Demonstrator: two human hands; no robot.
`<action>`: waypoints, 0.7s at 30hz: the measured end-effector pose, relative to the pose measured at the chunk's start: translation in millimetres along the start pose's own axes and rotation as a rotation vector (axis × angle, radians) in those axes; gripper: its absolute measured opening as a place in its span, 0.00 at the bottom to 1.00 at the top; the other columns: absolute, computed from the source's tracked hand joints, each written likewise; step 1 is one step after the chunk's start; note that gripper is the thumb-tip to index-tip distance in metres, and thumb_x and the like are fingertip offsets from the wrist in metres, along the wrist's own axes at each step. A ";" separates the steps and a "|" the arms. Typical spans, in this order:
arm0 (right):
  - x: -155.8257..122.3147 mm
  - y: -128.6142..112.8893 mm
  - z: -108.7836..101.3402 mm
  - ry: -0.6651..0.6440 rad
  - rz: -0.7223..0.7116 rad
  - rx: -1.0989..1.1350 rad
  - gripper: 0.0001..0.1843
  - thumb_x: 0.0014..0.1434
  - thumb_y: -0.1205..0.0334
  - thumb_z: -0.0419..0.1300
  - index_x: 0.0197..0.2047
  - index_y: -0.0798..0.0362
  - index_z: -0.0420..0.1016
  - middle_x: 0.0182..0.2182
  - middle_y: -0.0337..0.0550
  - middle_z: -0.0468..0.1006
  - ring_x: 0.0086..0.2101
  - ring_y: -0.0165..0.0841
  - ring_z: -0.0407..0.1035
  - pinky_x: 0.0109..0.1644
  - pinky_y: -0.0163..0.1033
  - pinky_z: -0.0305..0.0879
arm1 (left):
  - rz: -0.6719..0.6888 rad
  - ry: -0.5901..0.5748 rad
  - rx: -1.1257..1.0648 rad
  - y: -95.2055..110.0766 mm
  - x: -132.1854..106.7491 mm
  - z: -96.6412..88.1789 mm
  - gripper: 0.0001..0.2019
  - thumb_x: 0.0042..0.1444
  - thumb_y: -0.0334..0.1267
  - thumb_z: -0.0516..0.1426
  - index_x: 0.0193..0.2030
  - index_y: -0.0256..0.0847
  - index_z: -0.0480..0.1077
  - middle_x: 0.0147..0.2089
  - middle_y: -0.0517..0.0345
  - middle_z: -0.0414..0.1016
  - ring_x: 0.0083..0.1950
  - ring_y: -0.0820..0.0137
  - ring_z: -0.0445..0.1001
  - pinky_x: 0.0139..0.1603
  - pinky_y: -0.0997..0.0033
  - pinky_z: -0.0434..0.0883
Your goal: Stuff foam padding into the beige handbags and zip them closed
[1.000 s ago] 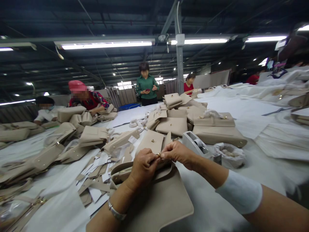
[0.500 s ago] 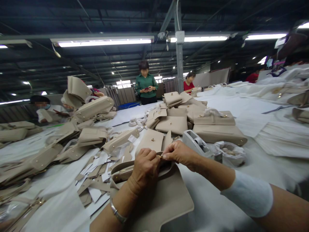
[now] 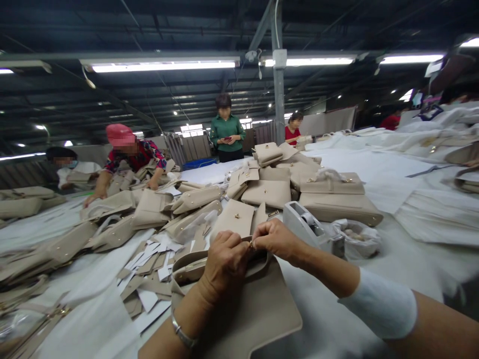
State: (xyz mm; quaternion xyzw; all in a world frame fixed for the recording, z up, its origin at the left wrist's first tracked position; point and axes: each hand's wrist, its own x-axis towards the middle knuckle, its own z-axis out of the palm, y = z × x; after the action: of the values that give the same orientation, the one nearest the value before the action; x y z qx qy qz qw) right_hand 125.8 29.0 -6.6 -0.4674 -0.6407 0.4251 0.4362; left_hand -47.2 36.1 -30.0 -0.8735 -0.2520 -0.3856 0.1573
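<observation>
A beige handbag [image 3: 265, 304] lies before me with its flap spread toward me and its zipped top edge facing up. My left hand [image 3: 227, 262] is closed on the bag's upper edge, a silver bangle on its wrist. My right hand [image 3: 279, 242] pinches a small gold-coloured metal fitting [image 3: 250, 244] at the bag's edge, right against the left fingertips. The fingers partly cover the fitting, so its exact kind is unclear. A beige strap loops around the bag's opening. Just beyond the hands lies another beige bag flap [image 3: 232, 218] with a gold clasp.
Beige handbags are heaped ahead [image 3: 267, 192] and to the left [image 3: 149, 209]. Grey and white card pieces [image 3: 149, 271] lie at left. A grey tape dispenser [image 3: 305, 219] and a plastic-lined tub [image 3: 355, 237] stand at right. Co-workers are across the table, one in a red cap [image 3: 120, 134].
At the left, a co-worker in a red cap has come into view from behind raised bags, which are now down on the pile. My hands hold nearly the same pose.
</observation>
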 end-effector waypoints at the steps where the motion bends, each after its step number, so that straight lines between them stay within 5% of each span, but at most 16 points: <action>1: 0.4 0.4 0.1 0.001 -0.007 -0.012 0.03 0.39 0.70 0.58 0.18 0.58 0.72 0.15 0.34 0.66 0.21 0.25 0.57 0.24 0.31 0.53 | -0.013 -0.002 -0.016 0.1 -0.1 -0.2 0.12 0.60 0.32 0.51 0.31 0.39 0.74 0.25 0.55 0.65 0.32 0.68 0.61 0.34 0.67 0.60; 6: 0.7 0.2 -1.6 -0.002 -0.037 -0.060 0.03 0.39 0.68 0.58 0.18 0.58 0.71 0.16 0.35 0.67 0.21 0.25 0.58 0.25 0.31 0.54 | -0.077 -0.015 -0.101 -1.4 -0.8 -0.6 0.11 0.59 0.32 0.53 0.31 0.39 0.75 0.26 0.55 0.66 0.32 0.68 0.63 0.35 0.67 0.61; 13: -6.6 -4.0 -5.9 -0.026 0.113 0.150 0.04 0.40 0.67 0.63 0.22 0.59 0.75 0.18 0.35 0.71 0.21 0.24 0.59 0.26 0.30 0.55 | -0.206 -0.049 -0.165 -3.0 -0.4 -0.3 0.10 0.59 0.34 0.54 0.29 0.40 0.75 0.26 0.56 0.66 0.31 0.69 0.64 0.34 0.68 0.61; 21: -10.4 -1.5 -4.5 -0.016 0.113 0.179 0.07 0.38 0.64 0.67 0.22 0.59 0.77 0.19 0.38 0.74 0.23 0.27 0.64 0.30 0.33 0.59 | -0.024 0.013 0.028 1.6 0.2 -0.1 0.12 0.60 0.34 0.52 0.28 0.40 0.73 0.25 0.56 0.66 0.30 0.69 0.62 0.33 0.66 0.60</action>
State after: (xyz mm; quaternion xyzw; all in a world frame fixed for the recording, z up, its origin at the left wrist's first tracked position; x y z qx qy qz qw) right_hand 131.7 19.2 -5.8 -0.4585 -0.5762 0.5084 0.4464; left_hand -46.2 34.8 -29.9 -0.8656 -0.2666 -0.3897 0.1665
